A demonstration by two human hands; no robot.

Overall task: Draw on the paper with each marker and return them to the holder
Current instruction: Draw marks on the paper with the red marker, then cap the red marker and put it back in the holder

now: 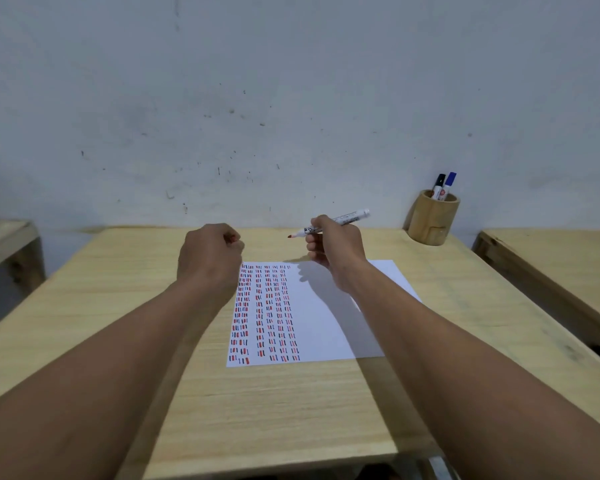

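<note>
A white sheet of paper (326, 317) lies on the wooden table (274, 403), its left half filled with columns of short red, black and blue dashes. My right hand (336, 247) is raised above the paper's far edge and grips an uncapped white marker (347, 219) whose red tip points left. My left hand (210, 254) is closed in a fist beside it, and a bit of red, likely the marker's cap, shows between its fingers. At the table's far right corner stands a round wooden holder (432, 218) containing a black-capped marker (439, 183) and a blue-capped marker (449, 181).
A pale, scuffed wall (291, 98) rises directly behind the table. Another wooden table (561, 271) stands to the right across a narrow gap, and the corner of a third one (4, 244) shows at the left.
</note>
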